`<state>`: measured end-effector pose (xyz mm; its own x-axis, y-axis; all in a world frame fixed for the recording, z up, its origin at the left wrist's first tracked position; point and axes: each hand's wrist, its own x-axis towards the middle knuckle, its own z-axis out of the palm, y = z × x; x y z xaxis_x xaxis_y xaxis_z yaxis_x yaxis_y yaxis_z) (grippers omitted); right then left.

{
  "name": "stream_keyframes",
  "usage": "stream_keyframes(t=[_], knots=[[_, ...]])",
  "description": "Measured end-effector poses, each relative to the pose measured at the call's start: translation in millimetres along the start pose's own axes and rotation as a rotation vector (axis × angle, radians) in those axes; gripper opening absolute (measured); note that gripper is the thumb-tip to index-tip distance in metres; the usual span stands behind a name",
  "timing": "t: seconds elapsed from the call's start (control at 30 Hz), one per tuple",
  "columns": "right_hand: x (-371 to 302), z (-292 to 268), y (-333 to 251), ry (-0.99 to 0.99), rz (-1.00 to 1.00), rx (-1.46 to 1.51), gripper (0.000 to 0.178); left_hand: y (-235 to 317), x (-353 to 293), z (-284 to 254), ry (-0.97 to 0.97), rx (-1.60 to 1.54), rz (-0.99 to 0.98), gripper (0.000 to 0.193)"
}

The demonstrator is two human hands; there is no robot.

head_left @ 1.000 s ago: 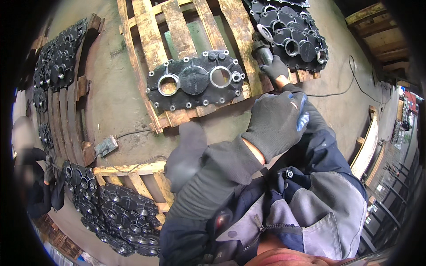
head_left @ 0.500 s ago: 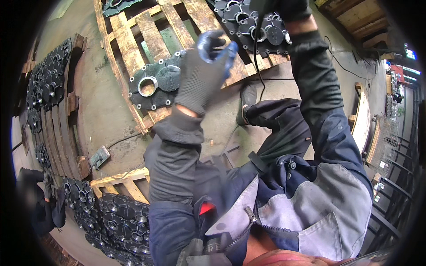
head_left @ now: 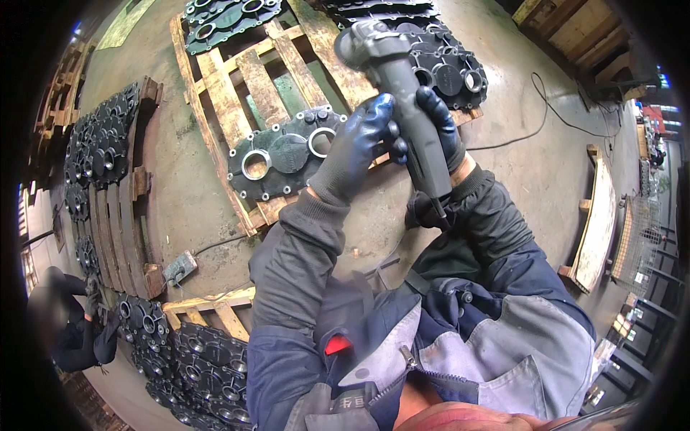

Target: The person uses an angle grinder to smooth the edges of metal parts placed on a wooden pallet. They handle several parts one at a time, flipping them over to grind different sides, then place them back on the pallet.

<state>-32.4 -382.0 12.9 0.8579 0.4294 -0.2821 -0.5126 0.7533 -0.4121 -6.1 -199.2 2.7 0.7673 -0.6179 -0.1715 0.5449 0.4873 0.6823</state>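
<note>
A dark angle grinder (head_left: 406, 97) is held up in front of me, its head at the far left end and its body slanting toward me. My right hand (head_left: 443, 133), in a blue-coated glove, wraps round the grinder's body from the right. The gloved fingers of my left hand (head_left: 361, 140) curl against its left side; their exact contact is partly hidden. Below and left of the grinder, a black cast-metal cover (head_left: 289, 154) with round bored openings lies on a wooden pallet (head_left: 215, 79). My left hand and wrist hide part of its right end.
More castings (head_left: 230, 18) lie at the pallet's far end, with others (head_left: 449, 72) stacked to the right. Castings on another pallet (head_left: 108, 223) stand left. A cable (head_left: 532, 129) trails over the floor. A person (head_left: 68, 316) crouches at the lower left.
The grinder has come down from the upper edge, nearer to me, with my right hand. My left hand, empty before, has moved right and closed in on its body.
</note>
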Motion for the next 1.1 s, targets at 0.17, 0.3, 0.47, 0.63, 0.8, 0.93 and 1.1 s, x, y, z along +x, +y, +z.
stream_keyframes(t=[0.17,0.3,0.47,0.63,0.8,0.93,1.1], knots=[[-12,-12,-4,-0.032,0.098,-0.285,0.068,9,-1,1,0.042,0.232,-0.002,0.047],[6,0,-5,-0.039,-0.032,-0.69,0.041,-9,12,-11,0.217,0.263,0.169,0.04],[-11,-2,-10,0.069,-0.028,-0.466,0.045,-18,27,3,0.233,0.337,0.068,0.039],[-27,-17,-8,0.253,-0.059,-0.597,0.038,-40,42,12,0.186,0.319,0.261,0.029],[-34,-19,-6,0.269,-0.063,-0.587,0.042,-50,43,26,0.402,0.605,0.201,0.045],[-32,-26,-3,0.331,-0.073,-0.642,0.048,-71,57,8,0.409,0.668,0.16,0.066],[-23,-34,-15,0.329,-0.209,-0.891,0.056,-54,63,21,0.409,0.392,-0.067,0.067]])
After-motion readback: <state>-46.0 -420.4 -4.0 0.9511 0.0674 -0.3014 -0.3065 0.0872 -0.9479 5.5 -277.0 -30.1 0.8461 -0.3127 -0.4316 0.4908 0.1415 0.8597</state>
